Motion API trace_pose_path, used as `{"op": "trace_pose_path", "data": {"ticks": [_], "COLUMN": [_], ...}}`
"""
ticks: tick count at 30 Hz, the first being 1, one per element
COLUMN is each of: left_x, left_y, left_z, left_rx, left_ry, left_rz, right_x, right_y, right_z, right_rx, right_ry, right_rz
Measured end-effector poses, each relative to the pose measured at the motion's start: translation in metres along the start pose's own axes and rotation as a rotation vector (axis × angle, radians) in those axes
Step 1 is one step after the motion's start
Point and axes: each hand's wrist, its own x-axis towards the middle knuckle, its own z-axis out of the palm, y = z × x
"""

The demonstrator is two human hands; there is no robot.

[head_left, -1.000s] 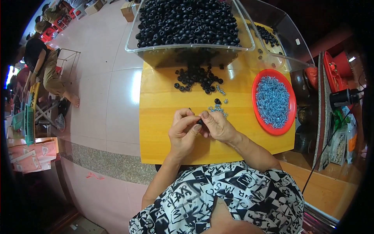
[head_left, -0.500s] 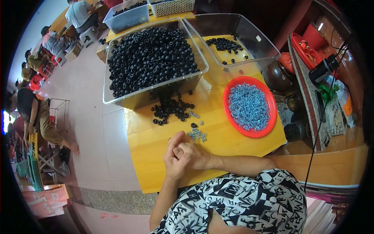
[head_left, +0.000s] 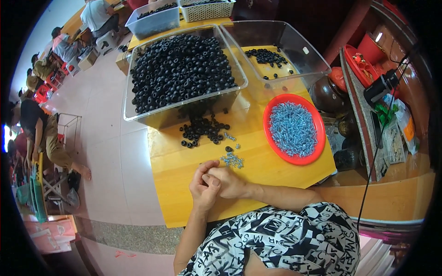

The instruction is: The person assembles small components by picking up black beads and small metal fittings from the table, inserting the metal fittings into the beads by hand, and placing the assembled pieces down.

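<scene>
Above the yellow table's near part, my left hand (head_left: 202, 189) and my right hand (head_left: 231, 183) are pressed together with fingers curled. Whatever lies between them, if anything, is hidden. Just beyond the fingers is a small pile of silvery screw-like metal pieces (head_left: 232, 160), with a single black ring-like part (head_left: 229, 149) by it. Farther off lies a loose heap of black hollow round parts (head_left: 202, 130), before a clear bin (head_left: 184, 106) piled high with the same kind. To the right, a red oval tray (head_left: 321, 131) holds many small silvery-blue metal pieces.
A second clear bin (head_left: 294, 78) at the back right holds a few black parts. Behind are a bluish bin (head_left: 154, 25) and a cream basket (head_left: 207, 12). A shelf (head_left: 357, 106) with a dark cable (head_left: 374, 161) stands on the right. Other people sit along the left.
My clasped hands have shifted slightly left, and the fingers have moved a little against each other. The parts on the table look the same.
</scene>
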Motion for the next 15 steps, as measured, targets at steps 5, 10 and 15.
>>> {"op": "trace_pose_path", "data": {"ticks": [5,10,15], "left_x": [0.001,0.002,0.004], "left_y": [0.008,-0.001,0.01], "left_z": [0.002,0.0,0.002], "left_rx": [-0.421,-0.16,-0.188], "left_ry": [0.07,0.067,0.077], "left_rz": [-0.237,-0.13,-0.105], "right_x": [0.006,0.01,0.01], "right_y": [-0.004,-0.009,-0.012], "right_z": [-0.023,-0.027,-0.026], "right_rx": [0.538,0.686,0.703], "right_ry": [-0.086,-0.114,-0.107], "right_rz": [0.372,0.476,0.525]}}
